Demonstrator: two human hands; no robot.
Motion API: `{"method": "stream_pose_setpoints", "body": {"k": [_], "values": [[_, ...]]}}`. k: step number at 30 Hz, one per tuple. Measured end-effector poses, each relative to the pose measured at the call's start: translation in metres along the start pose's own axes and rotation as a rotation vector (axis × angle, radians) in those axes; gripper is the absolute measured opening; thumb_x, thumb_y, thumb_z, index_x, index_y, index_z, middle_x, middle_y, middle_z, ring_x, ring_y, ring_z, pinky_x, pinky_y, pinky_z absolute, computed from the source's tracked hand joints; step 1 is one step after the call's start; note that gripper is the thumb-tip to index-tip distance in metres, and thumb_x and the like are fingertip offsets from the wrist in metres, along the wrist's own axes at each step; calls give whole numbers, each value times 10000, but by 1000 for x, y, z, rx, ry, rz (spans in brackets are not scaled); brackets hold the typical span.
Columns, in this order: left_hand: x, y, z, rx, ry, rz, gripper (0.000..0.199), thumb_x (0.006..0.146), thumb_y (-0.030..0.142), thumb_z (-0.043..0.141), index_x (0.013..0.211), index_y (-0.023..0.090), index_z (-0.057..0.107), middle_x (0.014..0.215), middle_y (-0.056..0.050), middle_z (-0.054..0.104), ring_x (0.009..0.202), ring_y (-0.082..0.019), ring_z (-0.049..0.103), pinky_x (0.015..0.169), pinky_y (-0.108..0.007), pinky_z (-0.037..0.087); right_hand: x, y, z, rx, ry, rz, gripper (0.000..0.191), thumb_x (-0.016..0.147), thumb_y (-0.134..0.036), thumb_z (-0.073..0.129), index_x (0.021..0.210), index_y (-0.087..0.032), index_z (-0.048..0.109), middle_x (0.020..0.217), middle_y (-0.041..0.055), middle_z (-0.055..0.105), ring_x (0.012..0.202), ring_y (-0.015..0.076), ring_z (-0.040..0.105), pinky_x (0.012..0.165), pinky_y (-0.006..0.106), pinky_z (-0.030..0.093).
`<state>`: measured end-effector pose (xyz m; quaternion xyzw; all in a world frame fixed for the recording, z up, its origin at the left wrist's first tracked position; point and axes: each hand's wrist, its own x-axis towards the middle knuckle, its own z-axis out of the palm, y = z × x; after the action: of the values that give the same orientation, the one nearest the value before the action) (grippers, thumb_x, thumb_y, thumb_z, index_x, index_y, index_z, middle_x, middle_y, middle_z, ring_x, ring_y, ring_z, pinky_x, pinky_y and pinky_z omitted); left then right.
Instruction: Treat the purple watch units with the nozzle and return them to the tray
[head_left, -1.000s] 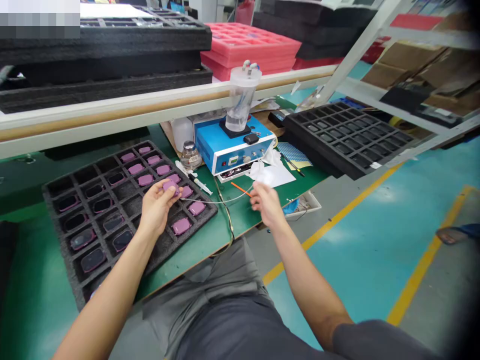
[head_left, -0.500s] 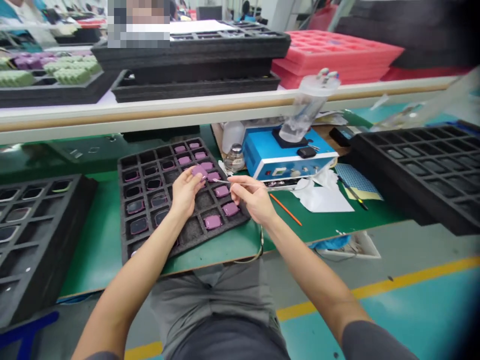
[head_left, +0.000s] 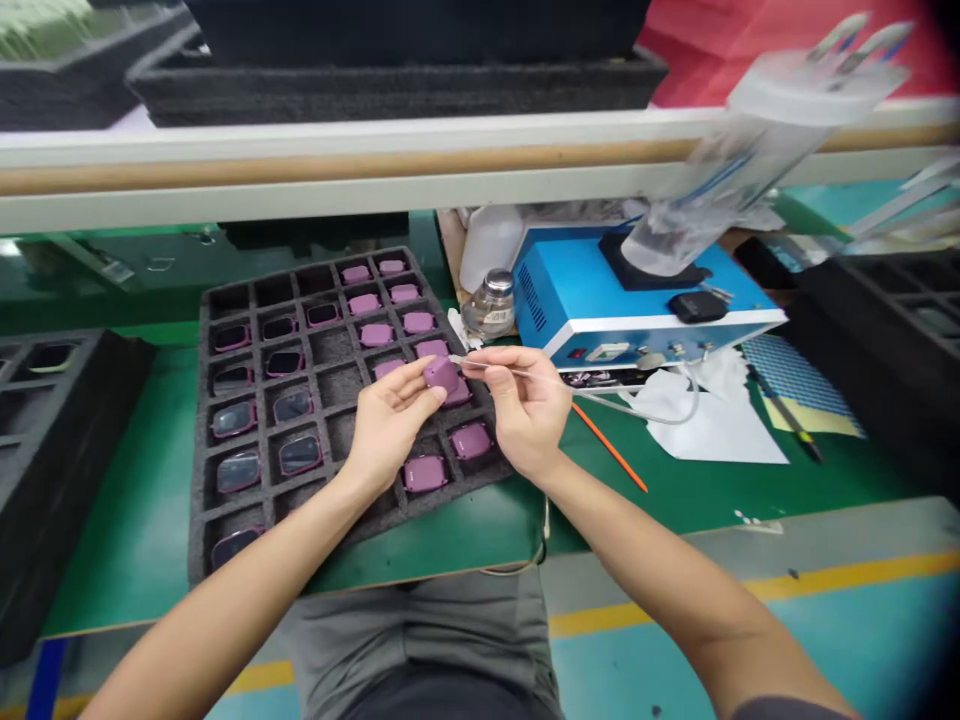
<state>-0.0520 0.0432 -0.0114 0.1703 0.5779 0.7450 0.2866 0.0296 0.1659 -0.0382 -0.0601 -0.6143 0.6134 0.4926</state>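
Note:
My left hand (head_left: 391, 415) pinches a small purple case (head_left: 442, 374) above the right part of a black foam tray (head_left: 199, 430). Thin and pale, a needle-like tool (head_left: 517, 372) is held in my right hand (head_left: 531, 405), its tip at the upper right edge of the purple case. Purple pieces such as this one (head_left: 425, 473) lie in the tray's right compartments. Dark glassy pieces with purple rims, one of them here (head_left: 300, 453), fill several left compartments. Some middle compartments hold nothing.
Behind my right hand stand a glass bottle (head_left: 491, 305) and a blue box (head_left: 570, 290) bearing a clear cylinder (head_left: 720, 170). An orange stick (head_left: 609, 447) and white paper (head_left: 712, 420) lie right. A shelf edge (head_left: 300, 175) crosses above; another black tray (head_left: 60, 480) is left.
The view has moved down and closer to the bench. The purple case in my left hand is now tilted and held clear of the tray, with the tool's tip brought up to it.

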Motion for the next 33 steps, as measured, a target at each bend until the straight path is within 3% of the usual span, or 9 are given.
{"method": "stream_pose_setpoints", "body": {"k": [5, 11, 33], "values": [[0, -2, 1, 2, 18, 17, 448, 712, 234, 874, 1144, 191, 763, 1164, -73, 782, 1124, -240, 723, 1046, -360, 536, 0, -2, -3, -43, -25, 29, 74, 948, -284, 674, 989, -226, 695, 1011, 57, 776, 1000, 218, 772, 920, 381, 640], [0, -4, 2, -14, 21, 23, 409, 706, 209, 876, 1104, 206, 782, 1189, -68, 773, 1154, -253, 716, 1051, -372, 547, -4, -2, -3, 6, -48, 115, 100, 964, -280, 654, 1012, -208, 706, 1039, 77, 795, 1002, 225, 777, 934, 409, 640], [-2, -5, 0, -20, 27, 10, 412, 709, 212, 877, 1111, 223, 787, 1198, -69, 769, 1147, -264, 720, 1044, -400, 563, -5, -1, -4, -16, -44, 110, 118, 963, -303, 658, 1006, -207, 712, 1035, 76, 800, 1015, 238, 780, 929, 428, 651]]}}
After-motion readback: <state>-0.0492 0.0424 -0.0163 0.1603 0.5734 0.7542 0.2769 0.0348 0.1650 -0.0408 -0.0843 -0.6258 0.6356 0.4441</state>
